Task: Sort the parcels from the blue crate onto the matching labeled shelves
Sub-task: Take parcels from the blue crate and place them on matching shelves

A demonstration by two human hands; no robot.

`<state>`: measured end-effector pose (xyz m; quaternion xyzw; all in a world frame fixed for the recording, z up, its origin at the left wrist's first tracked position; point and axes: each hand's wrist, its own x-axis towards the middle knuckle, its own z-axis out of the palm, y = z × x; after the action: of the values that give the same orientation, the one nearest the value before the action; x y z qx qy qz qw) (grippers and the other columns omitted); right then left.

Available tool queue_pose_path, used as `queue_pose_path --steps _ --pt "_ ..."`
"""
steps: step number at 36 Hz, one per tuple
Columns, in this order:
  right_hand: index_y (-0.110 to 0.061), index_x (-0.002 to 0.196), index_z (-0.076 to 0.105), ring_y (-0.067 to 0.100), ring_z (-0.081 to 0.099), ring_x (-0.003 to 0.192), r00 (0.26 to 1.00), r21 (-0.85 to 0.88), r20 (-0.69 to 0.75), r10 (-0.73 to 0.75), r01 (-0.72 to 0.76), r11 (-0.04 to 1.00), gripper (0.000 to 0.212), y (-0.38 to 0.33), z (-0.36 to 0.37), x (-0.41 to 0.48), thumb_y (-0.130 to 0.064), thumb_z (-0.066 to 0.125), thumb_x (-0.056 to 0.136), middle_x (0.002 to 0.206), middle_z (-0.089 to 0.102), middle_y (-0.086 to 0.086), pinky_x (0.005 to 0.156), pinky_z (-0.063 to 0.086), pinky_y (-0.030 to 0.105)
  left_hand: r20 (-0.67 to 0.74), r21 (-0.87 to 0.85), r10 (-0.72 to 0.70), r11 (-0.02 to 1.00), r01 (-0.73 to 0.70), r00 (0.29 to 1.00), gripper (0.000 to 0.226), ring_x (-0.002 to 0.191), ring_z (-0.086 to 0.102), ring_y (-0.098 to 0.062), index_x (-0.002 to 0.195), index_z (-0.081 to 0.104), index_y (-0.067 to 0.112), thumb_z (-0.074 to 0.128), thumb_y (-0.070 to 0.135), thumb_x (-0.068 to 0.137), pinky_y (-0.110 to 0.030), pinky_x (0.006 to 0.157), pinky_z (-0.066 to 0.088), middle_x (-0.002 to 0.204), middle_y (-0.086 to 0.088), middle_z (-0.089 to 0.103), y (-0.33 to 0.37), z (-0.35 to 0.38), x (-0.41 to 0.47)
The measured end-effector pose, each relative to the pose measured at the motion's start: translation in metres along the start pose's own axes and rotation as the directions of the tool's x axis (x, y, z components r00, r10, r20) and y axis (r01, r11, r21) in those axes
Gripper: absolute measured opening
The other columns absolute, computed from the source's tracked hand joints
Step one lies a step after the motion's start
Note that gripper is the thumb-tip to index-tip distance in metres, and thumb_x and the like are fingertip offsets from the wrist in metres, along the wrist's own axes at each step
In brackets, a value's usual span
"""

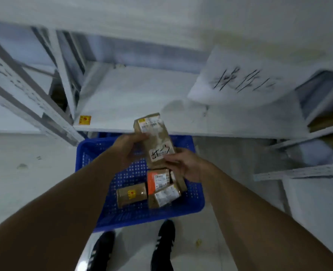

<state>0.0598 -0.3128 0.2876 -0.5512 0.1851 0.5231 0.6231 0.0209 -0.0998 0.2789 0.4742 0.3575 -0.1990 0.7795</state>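
Note:
I hold a long brown cardboard parcel [155,138] above the blue crate [103,216]. It carries a white shipping label at its far end and handwriting near its close end. My left hand [129,146] grips its left side, thumb on top. My right hand [183,163] pinches its near end. Inside the crate lie a brown parcel with a yellow sticker [131,194], an orange and white parcel [158,179] and a brown parcel with a white label [164,196]. The white shelf [126,94] stands just behind the crate.
A white sheet with black handwriting [240,79] hangs over the shelf at the right. A yellow sticker [84,120] marks the shelf's front left corner. Perforated grey uprights [25,89] stand at the left. More shelving [318,118] is at the right. My shoes [134,249] stand on the floor.

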Motion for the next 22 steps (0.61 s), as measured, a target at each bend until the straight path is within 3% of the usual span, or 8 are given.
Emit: queue_pose_path --steps 4,7,10,13,17,19,22 --pt "0.002 0.124 0.064 0.033 0.07 0.115 0.979 0.064 -0.162 -0.124 0.136 0.989 0.034 -0.026 0.007 -0.075 0.009 0.068 0.09 0.123 0.072 0.02 0.091 0.061 0.033 0.188 0.177 -0.038 0.984 0.004 0.981 0.023 0.104 0.072 -0.034 0.117 0.066 0.006 0.067 0.008 0.094 -0.052 0.095 0.058 0.11 -0.016 0.076 0.037 0.059 -0.057" --pt "-0.002 0.106 0.068 0.018 0.076 0.087 0.954 0.073 -0.232 -0.191 0.213 0.974 0.018 -0.049 0.013 -0.151 0.011 0.062 0.094 0.107 0.076 0.014 0.076 0.062 0.024 0.286 0.274 -0.006 0.959 -0.076 0.958 0.027 0.088 0.077 -0.028 0.119 0.067 0.005 0.069 0.002 0.092 -0.042 0.073 0.065 0.103 -0.013 0.078 0.074 0.107 -0.099" --pt "-0.008 0.091 0.068 0.018 0.069 0.082 0.899 -0.003 -0.316 -0.302 0.318 0.948 0.018 -0.078 0.01 -0.243 0.005 0.058 0.098 0.114 0.074 0.021 0.1 0.054 0.034 0.427 0.387 0.023 0.899 -0.206 0.904 0.043 0.102 0.075 -0.028 0.126 0.068 0.008 0.078 0.011 0.084 -0.039 0.079 0.062 0.112 -0.012 0.077 0.112 0.157 -0.147" --pt "-0.012 0.108 0.071 0.021 0.069 0.102 0.801 -0.081 -0.423 -0.423 0.432 0.898 0.022 -0.101 0.001 -0.339 0.003 0.068 0.092 0.118 0.074 0.011 0.096 0.056 0.035 0.591 0.409 0.048 0.843 -0.35 0.805 0.046 0.105 0.073 -0.026 0.124 0.069 0.012 0.079 0.018 0.079 -0.037 0.087 0.058 0.115 -0.009 0.076 0.148 0.214 -0.209" --pt "-0.014 0.114 0.07 0.021 0.072 0.1 0.643 -0.125 -0.554 -0.528 0.563 0.817 0.032 -0.107 0.007 -0.462 0.005 0.072 0.088 0.105 0.077 0.006 0.106 0.053 0.039 0.751 0.378 0.055 0.781 -0.497 0.658 0.047 0.093 0.076 -0.021 0.124 0.068 0.013 0.078 0.017 0.079 -0.034 0.079 0.059 0.108 -0.007 0.078 0.174 0.295 -0.296" --pt "-0.011 0.125 0.068 0.019 0.069 0.099 0.535 -0.177 -0.626 -0.567 0.61 0.772 0.047 -0.101 0.012 -0.521 0.005 0.078 0.083 0.107 0.075 0.008 0.103 0.056 0.04 0.808 0.351 0.051 0.758 -0.549 0.586 0.039 0.098 0.075 -0.024 0.125 0.068 0.013 0.074 0.012 0.087 -0.037 0.084 0.06 0.113 -0.008 0.077 0.177 0.334 -0.338" --pt "-0.01 0.122 0.068 0.024 0.068 0.104 0.374 -0.222 -0.711 -0.595 0.684 0.695 0.042 -0.077 0.021 -0.61 0.002 0.079 0.084 0.112 0.074 0.013 0.092 0.061 0.034 0.879 0.33 -0.002 0.722 -0.607 0.476 0.041 0.109 0.072 -0.025 0.127 0.067 0.015 0.072 0.004 0.087 -0.042 0.096 0.056 0.118 -0.006 0.076 0.172 0.385 -0.406"
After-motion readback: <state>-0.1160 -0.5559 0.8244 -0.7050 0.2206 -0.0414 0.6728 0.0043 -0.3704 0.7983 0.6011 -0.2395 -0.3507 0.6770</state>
